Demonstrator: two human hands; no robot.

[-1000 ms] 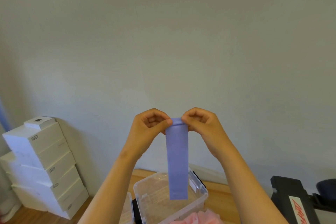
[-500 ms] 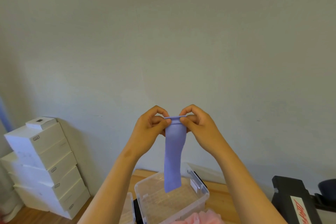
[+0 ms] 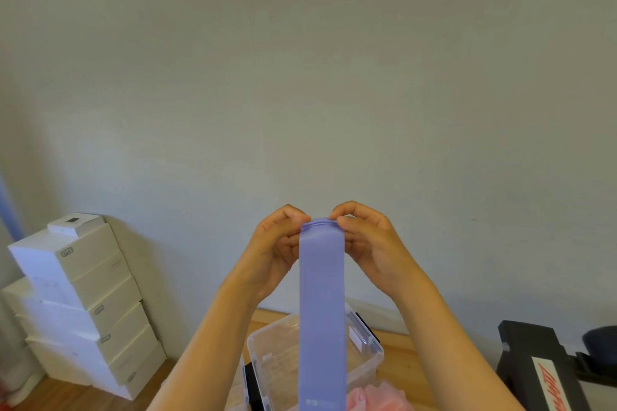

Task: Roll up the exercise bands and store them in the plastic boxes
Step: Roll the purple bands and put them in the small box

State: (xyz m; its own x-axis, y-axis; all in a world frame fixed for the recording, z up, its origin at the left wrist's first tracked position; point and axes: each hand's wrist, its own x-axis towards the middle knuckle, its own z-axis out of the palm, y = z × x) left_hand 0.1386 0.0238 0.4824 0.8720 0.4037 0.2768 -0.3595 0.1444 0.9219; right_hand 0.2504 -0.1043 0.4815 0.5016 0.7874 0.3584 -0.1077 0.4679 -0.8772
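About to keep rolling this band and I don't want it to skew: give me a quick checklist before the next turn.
1. Grip on the top edge: ok. The left hand and right hand both pinch the purple band there.
2. Roll begun: ok. A narrow rolled lip shows at the top.
3. Band flat and untwisted: ok. It hangs straight.
4. Clear plastic box open below: ok. No lid on it.
5. Band's lower end free: cannot tell. It runs off the bottom of the view, beside the pink bands.
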